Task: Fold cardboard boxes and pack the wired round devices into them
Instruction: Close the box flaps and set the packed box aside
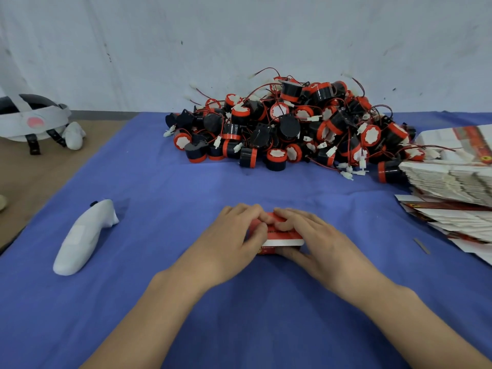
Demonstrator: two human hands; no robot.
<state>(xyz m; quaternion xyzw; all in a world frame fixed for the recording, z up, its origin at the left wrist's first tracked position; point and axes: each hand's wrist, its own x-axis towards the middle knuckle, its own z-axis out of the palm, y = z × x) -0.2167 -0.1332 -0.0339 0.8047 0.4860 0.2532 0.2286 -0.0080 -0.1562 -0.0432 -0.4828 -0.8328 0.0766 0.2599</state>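
box [282,237], mid-bench: light thin card, easily crushed; hold by its edges
left hand [234,235]: curled round its left end
right hand [314,235]: pinching top, thumb in front

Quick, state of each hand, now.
Left hand: grips the red box, fingers curled over its top.
Right hand: grips the same box, fingers on top, thumb at the near side.

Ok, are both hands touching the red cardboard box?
Touching. The head view shows the left hand gripping the left end of the red cardboard box and the right hand holding its top and near side.
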